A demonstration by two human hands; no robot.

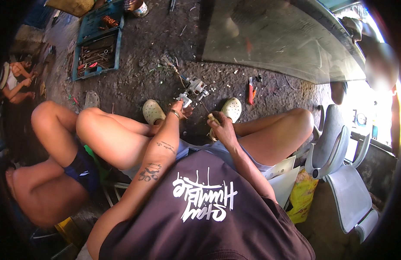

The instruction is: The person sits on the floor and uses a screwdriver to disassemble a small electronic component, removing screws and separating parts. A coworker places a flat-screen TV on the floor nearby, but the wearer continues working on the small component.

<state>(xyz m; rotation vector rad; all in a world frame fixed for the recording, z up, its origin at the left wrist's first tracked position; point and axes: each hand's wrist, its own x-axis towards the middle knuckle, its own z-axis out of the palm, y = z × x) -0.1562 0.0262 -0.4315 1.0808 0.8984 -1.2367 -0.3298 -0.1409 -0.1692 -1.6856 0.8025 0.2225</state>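
In front of my feet, a small electric motor (197, 86) with a silvery metal housing rests just above the dirty floor, or on it; I cannot tell which. Wires (176, 71) trail from its far side. My left hand (183, 111), wearing a bracelet, is closed around the grey metal end (183, 100) nearest me. My right hand (224, 129) grips the tan handle of a screwdriver (212, 117). Its thin shaft points up and left toward the motor; whether the tip touches is too small to tell.
A red-handled tool (250, 92) lies on the floor to the right. An open teal toolbox (118, 54) full of wrenches stands far left. One large glass panel (269, 47) leans at the back right. A seated person's knee (51, 115) is close on my left; grey chairs (350, 195) stand right.
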